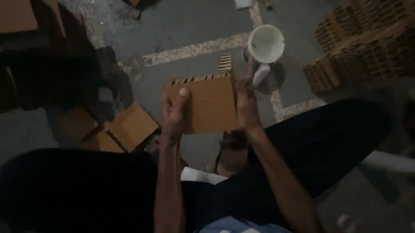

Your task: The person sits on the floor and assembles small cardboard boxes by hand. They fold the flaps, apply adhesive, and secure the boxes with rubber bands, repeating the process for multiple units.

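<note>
Cardboard piece clamped between left hand and right hand, fingers closed on side edges. Judged light, stiff, creasable; best gripped at edges. Beyond cardboard: white bucket; farther right, stacked slats.

Box: matt brown corrugated cardboard. Bucket: smooth white plastic. Floor: rough grey concrete with speckled stone strips.

Dim, grainy pic w/ soft blur; deep shadow at left, edges darkest.
</note>
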